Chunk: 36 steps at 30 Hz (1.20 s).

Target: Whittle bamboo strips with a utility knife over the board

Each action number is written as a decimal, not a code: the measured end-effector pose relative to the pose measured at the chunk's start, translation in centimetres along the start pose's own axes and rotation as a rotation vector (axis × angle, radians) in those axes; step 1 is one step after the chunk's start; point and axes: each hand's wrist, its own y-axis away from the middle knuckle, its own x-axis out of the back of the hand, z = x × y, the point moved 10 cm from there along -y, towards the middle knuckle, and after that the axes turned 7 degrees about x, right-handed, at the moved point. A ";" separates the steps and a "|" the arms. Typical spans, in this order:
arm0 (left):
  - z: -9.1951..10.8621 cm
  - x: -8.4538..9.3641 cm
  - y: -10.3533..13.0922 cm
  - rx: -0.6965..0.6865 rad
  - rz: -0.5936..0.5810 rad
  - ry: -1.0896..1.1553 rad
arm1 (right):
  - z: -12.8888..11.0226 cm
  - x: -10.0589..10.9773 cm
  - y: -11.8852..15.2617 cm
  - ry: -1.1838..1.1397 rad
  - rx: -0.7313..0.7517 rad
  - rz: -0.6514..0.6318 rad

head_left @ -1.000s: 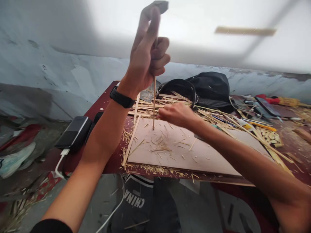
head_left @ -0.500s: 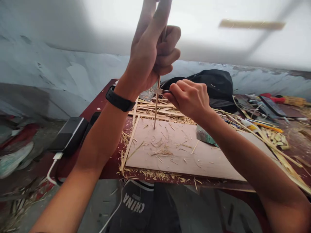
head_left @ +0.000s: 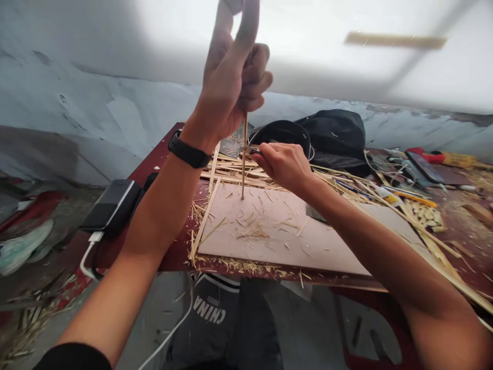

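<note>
Left hand [head_left: 239, 77] curled round thin stick [head_left: 243, 174]; right hand [head_left: 288, 163] pinching small tool [head_left: 254, 151], mostly hidden, at stick. Shavings [head_left: 252, 232] litter board [head_left: 331, 253]: scraping looks underway, stick not yet released.

We see left hand [head_left: 227, 82] gripping thin stick [head_left: 243, 172], lower end at board [head_left: 331, 249]; right hand [head_left: 287, 163] holds small tool [head_left: 254, 150] (mostly hidden) at stick; shavings [head_left: 252, 233] scattered.

We see a makeshift woodworking workshop: shavings [head_left: 251, 234] and wooden strips [head_left: 227, 181] litter the dark-red tabletop [head_left: 173, 257] at centre, with a patchy wall [head_left: 125, 115] at upper left.
</note>
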 end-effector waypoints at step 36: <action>0.5 -1.4 0.6 -0.073 -0.046 -0.079 | 1.0 2.6 -0.6 0.041 -0.053 -0.009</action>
